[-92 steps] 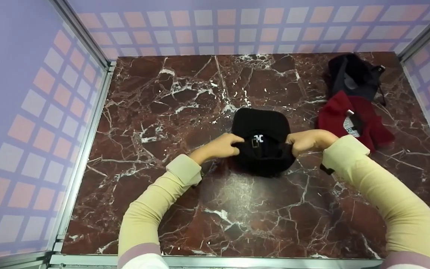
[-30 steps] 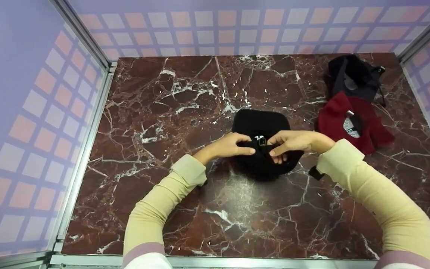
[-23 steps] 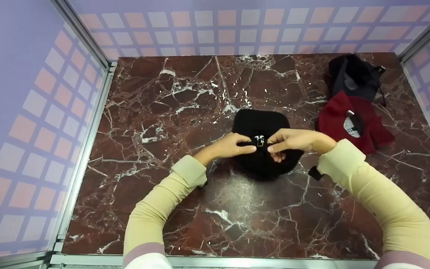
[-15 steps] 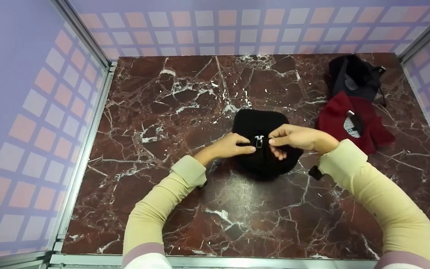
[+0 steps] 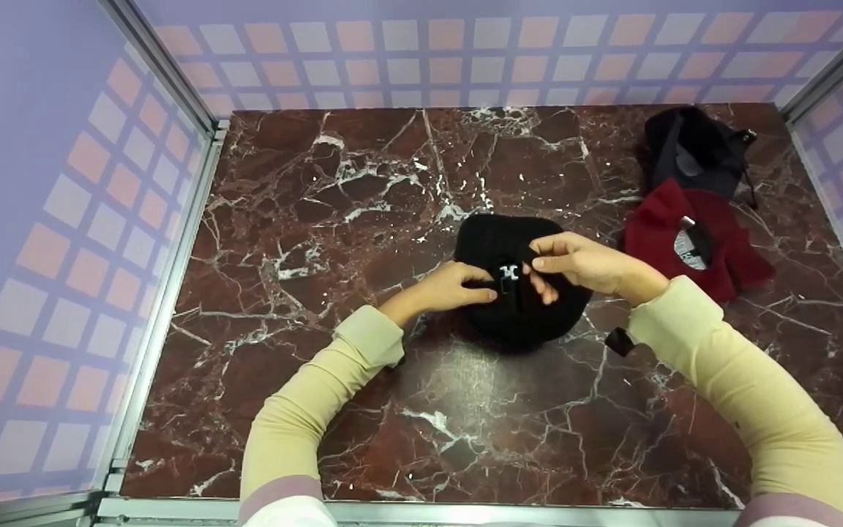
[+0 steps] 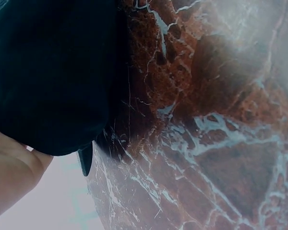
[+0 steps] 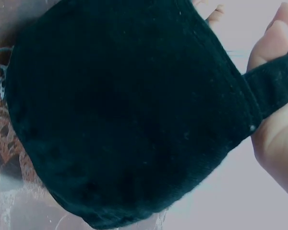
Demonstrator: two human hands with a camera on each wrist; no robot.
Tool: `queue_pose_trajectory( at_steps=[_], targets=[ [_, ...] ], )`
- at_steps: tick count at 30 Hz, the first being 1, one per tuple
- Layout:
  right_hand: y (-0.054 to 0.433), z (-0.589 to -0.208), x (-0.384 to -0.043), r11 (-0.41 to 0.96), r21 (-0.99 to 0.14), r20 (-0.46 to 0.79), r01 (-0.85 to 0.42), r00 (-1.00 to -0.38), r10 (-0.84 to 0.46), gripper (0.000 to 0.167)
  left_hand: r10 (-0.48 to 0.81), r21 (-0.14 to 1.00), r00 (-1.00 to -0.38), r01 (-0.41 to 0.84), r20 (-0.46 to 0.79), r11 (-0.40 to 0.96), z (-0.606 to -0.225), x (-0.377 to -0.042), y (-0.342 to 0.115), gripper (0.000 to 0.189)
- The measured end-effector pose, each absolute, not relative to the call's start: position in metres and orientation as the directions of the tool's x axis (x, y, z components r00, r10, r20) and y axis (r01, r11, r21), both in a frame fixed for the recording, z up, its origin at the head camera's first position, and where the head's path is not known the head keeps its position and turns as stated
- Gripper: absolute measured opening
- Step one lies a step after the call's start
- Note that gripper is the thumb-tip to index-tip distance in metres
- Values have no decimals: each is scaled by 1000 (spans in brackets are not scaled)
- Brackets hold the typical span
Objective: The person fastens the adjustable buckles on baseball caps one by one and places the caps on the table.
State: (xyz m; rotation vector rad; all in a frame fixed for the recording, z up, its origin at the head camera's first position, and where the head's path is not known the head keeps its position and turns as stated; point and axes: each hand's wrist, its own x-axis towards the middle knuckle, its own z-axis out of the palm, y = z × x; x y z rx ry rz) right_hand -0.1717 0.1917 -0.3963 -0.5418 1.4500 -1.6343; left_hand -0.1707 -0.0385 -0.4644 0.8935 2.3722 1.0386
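A black cap (image 5: 509, 238) lies in the middle of the table, its back opening and small metal buckle (image 5: 508, 273) facing up. My left hand (image 5: 447, 288) grips the cap's left edge between thumb and fingers, close to the buckle. Just right of the buckle, my right hand (image 5: 584, 265) has thumb and index finger pinched together, the other fingers low over the cap. In the right wrist view the strap (image 7: 273, 88) runs from the cap into that hand; its end is out of frame. The cap's dark crown (image 6: 48, 72) fills the left wrist view's upper left.
A red cap (image 5: 736, 252) lies to the right, with a dark cap (image 5: 707, 165) behind it, overlapping. The brown marble tabletop (image 5: 319, 219) is bounded by metal rails and checkered walls (image 5: 429, 55) at the back and sides.
Both hands have come from the cap's sides in toward the buckle. Over the last second my right hand has drawn up and away from the buckle, while the left has stayed nearly still.
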Motion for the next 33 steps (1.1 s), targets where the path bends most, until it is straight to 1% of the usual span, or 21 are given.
queue_pose_trajectory(
  at_steps=[4, 8, 10, 19, 27, 33],
  targets=[
    [189, -395, -169, -7, -953, -187, 304, -607, -773, 15, 702, 753, -708, 416, -83, 509, -466, -170, -39, 23],
    [186, -393, -168, -43, -958, -160, 283, -653, -740, 18, 705, 747, -705, 428, -76, 509, -466, -170, -38, 21],
    [185, -393, -167, -58, -958, -152, 282, -665, -731, 17, 703, 747, -706, 424, -81, 512, -466, -170, -38, 20],
    [183, -393, -163, -144, -947, -97, 288, -681, -725, 13, 700, 765, -702, 378, -130, 521, -464, -168, -40, 19],
    [179, -394, -159, -92, -967, -113, 239, -720, -685, 14, 723, 796, -680, 367, -123, 481, -462, -168, -39, 18],
    [176, -395, -154, 25, -980, -169, 199, -752, -637, 18, 725, 836, -680, 333, -107, 436, -464, -166, -40, 18]
  ],
)
